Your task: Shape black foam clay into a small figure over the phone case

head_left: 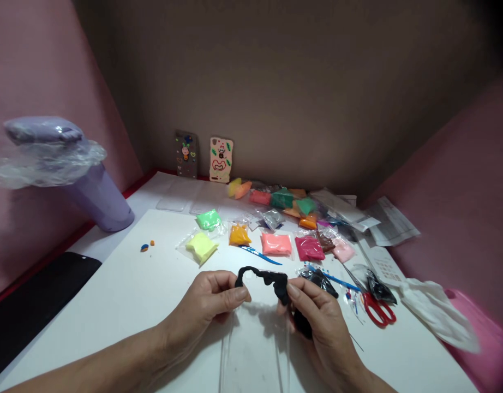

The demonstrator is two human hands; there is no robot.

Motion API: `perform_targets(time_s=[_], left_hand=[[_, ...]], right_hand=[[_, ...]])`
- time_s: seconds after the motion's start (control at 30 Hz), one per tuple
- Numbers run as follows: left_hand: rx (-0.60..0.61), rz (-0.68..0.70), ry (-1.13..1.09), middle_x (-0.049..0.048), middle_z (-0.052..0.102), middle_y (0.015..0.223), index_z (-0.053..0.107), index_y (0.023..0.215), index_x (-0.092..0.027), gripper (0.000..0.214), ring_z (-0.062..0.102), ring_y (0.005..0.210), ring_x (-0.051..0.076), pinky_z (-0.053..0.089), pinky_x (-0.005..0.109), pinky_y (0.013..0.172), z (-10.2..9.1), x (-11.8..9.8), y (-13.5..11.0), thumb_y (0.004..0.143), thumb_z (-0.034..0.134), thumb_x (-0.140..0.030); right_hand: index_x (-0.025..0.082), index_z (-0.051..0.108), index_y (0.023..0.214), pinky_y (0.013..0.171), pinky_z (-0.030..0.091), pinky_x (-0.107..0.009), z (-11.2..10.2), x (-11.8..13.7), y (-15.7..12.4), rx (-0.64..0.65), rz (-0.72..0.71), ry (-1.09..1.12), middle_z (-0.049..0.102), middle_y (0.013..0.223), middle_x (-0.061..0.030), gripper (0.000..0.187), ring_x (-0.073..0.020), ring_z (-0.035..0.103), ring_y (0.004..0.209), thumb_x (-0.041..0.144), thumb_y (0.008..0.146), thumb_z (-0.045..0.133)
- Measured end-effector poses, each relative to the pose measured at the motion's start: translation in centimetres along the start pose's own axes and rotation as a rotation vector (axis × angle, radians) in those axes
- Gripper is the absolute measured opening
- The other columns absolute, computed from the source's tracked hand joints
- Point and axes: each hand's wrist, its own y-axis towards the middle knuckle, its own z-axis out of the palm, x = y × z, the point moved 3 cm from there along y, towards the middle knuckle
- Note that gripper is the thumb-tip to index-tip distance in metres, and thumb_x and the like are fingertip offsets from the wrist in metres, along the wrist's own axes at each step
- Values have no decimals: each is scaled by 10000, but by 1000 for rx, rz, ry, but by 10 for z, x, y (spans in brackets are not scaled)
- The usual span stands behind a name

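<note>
A clear phone case (255,349) is held upright before me, with black clay (257,272) in an uneven strip along its top edge. My left hand (208,303) pinches the case's upper left corner, its thumb in front beside the clay. At the upper right corner, the thumb and fingers of my right hand (323,316) press on the thicker end of the black strip. Below those fingers a black clay lump (303,326) shows, partly hidden by the hand. Just behind lies a bag of black clay (320,281).
Several bagged coloured clays (276,244) lie beyond my hands, near a blue clay tool (262,255). Red-handled scissors (378,310) are at right. Two decorated phone cases (221,159) lean on the back wall. A purple container (102,199) stands left, above a black phone (42,305).
</note>
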Motion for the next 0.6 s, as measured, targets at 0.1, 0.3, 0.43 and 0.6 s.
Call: perform_targets(time_s=[0.1, 0.3, 0.43, 0.6], left_hand=[[-5, 12, 1, -37, 394, 537, 533, 636, -140, 273, 294, 507, 79, 164, 253, 501, 0, -1, 0, 711, 674, -362], [-8, 15, -5, -40, 384, 533, 541, 641, -138, 273, 287, 505, 79, 159, 255, 499, 1, -2, 0, 714, 668, -369], [-4, 6, 19, -45, 378, 526, 532, 640, -139, 269, 281, 505, 78, 153, 257, 501, 1, 0, 0, 715, 668, -359], [17, 11, 52, -38, 398, 544, 532, 648, -134, 276, 296, 523, 81, 167, 255, 510, 0, 1, 0, 719, 664, -366]], right_hand=[[140, 599, 679, 471, 323, -191, 2, 2, -1, 10, -19, 17, 595, 582, -23, 306, -66, 440, 476, 387, 858, 571], [143, 606, 698, 491, 343, -196, 2, 3, -2, 38, -25, 33, 617, 613, -29, 281, -68, 455, 487, 374, 857, 578], [154, 568, 679, 482, 337, -188, 0, 1, -1, 28, 2, 1, 611, 600, -18, 281, -69, 445, 496, 380, 842, 602], [154, 540, 669, 464, 314, -189, 0, -1, 0, 13, 19, -27, 595, 578, -10, 307, -65, 421, 473, 400, 844, 593]])
